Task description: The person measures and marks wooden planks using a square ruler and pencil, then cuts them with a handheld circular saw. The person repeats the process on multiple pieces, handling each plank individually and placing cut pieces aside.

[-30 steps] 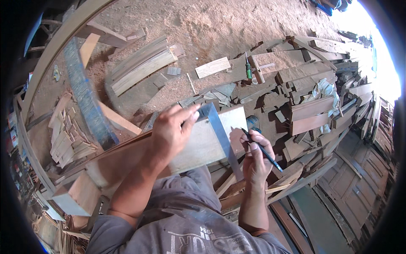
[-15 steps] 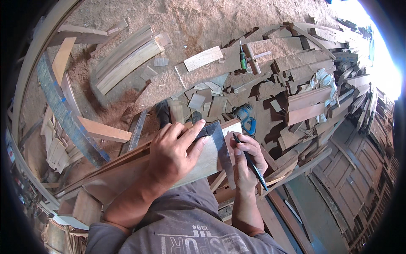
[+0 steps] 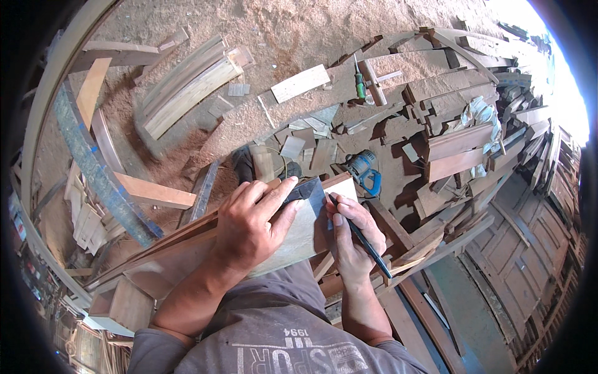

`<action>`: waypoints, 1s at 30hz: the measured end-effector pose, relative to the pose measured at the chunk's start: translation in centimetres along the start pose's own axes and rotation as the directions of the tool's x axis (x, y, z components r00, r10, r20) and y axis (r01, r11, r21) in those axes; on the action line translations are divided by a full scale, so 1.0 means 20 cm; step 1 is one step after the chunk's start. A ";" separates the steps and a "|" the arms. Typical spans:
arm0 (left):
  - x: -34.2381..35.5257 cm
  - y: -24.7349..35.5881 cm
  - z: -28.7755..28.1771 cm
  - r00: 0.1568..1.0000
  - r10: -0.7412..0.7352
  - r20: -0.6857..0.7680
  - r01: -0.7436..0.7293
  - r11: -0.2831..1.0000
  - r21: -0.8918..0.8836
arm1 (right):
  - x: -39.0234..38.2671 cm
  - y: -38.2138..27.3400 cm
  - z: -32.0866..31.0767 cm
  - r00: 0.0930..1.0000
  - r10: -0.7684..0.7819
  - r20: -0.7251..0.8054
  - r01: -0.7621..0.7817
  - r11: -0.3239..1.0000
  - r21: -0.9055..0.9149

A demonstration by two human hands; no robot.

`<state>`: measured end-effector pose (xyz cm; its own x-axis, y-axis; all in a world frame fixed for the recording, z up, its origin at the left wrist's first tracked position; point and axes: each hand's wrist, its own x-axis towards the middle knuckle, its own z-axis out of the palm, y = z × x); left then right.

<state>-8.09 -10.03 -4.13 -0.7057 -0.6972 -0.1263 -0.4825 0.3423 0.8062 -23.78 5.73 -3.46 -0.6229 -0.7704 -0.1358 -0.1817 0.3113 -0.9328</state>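
A pale wooden board lies across in front of my body. My left hand is closed on the dark stock of a try square, pressing it to the board's far edge near its right end. The square's metal blade crosses the board toward me, its lower part hidden by my right hand. That hand grips a slim dark pencil, tilted with its far tip at the blade's right side. Whether the tip touches the wood is too small to tell.
Beyond the board's right end a blue power tool lies on the dusty ground. A green-handled screwdriver rests farther off. Wood offcuts and stacked timber surround me. At left leans a curved blue-grey strip.
My right hand and the pencil have shifted left, close against the square's blade. The left hand still holds the square, with little visible movement.
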 end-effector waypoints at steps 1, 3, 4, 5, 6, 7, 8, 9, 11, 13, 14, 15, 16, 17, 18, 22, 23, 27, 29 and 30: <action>0.00 0.00 0.00 1.000 -0.002 0.004 0.002 1.000 -0.004 | 0.01 0.00 0.00 1.000 -0.010 -0.001 0.010 1.000 -0.004; 0.00 0.00 -0.01 1.000 0.002 0.008 -0.002 1.000 -0.003 | 0.01 0.00 0.00 1.000 -0.026 -0.008 0.026 0.999 -0.026; 0.00 0.00 -0.01 1.000 0.005 0.010 -0.005 1.000 -0.004 | 0.00 0.00 0.00 0.999 -0.032 -0.015 0.032 0.998 -0.047; 0.00 0.00 -0.01 1.000 0.012 0.004 -0.012 1.000 -0.010 | 0.00 0.01 0.01 0.999 -0.039 -0.022 0.037 0.997 -0.068; 0.00 0.01 -0.01 1.000 0.018 -0.003 -0.018 1.000 -0.016 | 0.00 0.01 0.01 0.999 -0.032 -0.028 0.031 0.998 -0.061; 0.00 0.01 -0.01 1.000 0.023 -0.011 -0.024 0.999 -0.022 | 0.00 0.01 0.01 0.999 -0.027 -0.032 0.025 0.998 -0.054; 0.01 0.01 0.00 1.000 0.023 -0.015 -0.024 0.999 -0.024 | 0.00 0.01 0.01 0.999 -0.022 -0.036 0.020 0.999 -0.046; 0.00 0.01 0.00 1.000 0.023 -0.020 -0.024 0.999 -0.027 | 0.00 0.01 0.01 0.999 -0.009 -0.037 0.007 1.000 -0.031; 0.00 0.00 0.01 0.999 0.021 -0.028 -0.022 0.999 -0.033 | 0.00 0.02 0.01 0.999 0.018 -0.041 -0.018 1.000 -0.001; -0.01 -0.01 0.02 0.999 0.017 -0.038 -0.019 0.999 -0.039 | 0.00 0.01 0.02 0.999 0.033 -0.044 -0.033 0.999 0.005; -0.02 -0.01 0.03 0.999 0.021 -0.040 -0.022 0.999 -0.037 | 0.00 0.01 0.02 0.998 0.040 -0.045 -0.039 0.999 0.009; -0.02 -0.02 0.04 0.999 0.024 -0.042 -0.025 0.999 -0.035 | 0.00 0.00 0.02 0.997 0.052 -0.051 -0.050 0.998 0.029; -0.02 -0.02 0.04 0.999 0.026 -0.045 -0.028 0.999 -0.032 | 0.01 -0.01 0.03 0.997 0.063 -0.055 -0.060 0.997 0.051; -0.02 -0.02 0.04 0.999 0.027 -0.043 -0.028 0.999 -0.027 | 0.01 -0.02 0.03 0.996 0.075 -0.058 -0.071 0.995 0.073; -0.02 -0.02 0.04 0.999 0.028 -0.041 -0.029 0.999 -0.022 | 0.02 -0.03 0.03 0.995 0.085 -0.059 -0.084 0.996 0.032; -0.02 -0.03 0.04 0.993 0.088 -0.081 -0.086 0.996 0.025 | 0.08 -0.10 0.00 0.999 0.043 0.012 -0.041 0.988 -0.152; -0.02 -0.03 0.05 0.992 0.090 -0.089 -0.089 0.996 0.018 | 0.05 -0.12 -0.02 0.999 0.038 0.023 -0.033 0.982 -0.185; -0.04 -0.02 0.05 0.995 0.057 -0.083 -0.057 0.998 0.010 | -0.11 -0.15 -0.17 0.993 0.027 0.113 0.013 0.941 -0.338; -0.05 -0.02 0.05 0.994 0.056 -0.095 -0.053 0.998 0.027 | -0.24 -0.16 -0.26 0.989 0.017 0.146 0.049 0.898 -0.437; -0.05 -0.01 0.05 0.993 0.058 -0.098 -0.055 0.998 0.036 | -0.31 -0.16 -0.32 0.987 0.035 0.159 0.047 0.872 -0.487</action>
<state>-7.80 -8.78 -4.82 -0.6784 -0.7344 -0.0219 -0.4615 0.4028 0.7904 -24.11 13.02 2.57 -0.5003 -0.8374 -0.2201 -0.5580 0.5062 -0.6576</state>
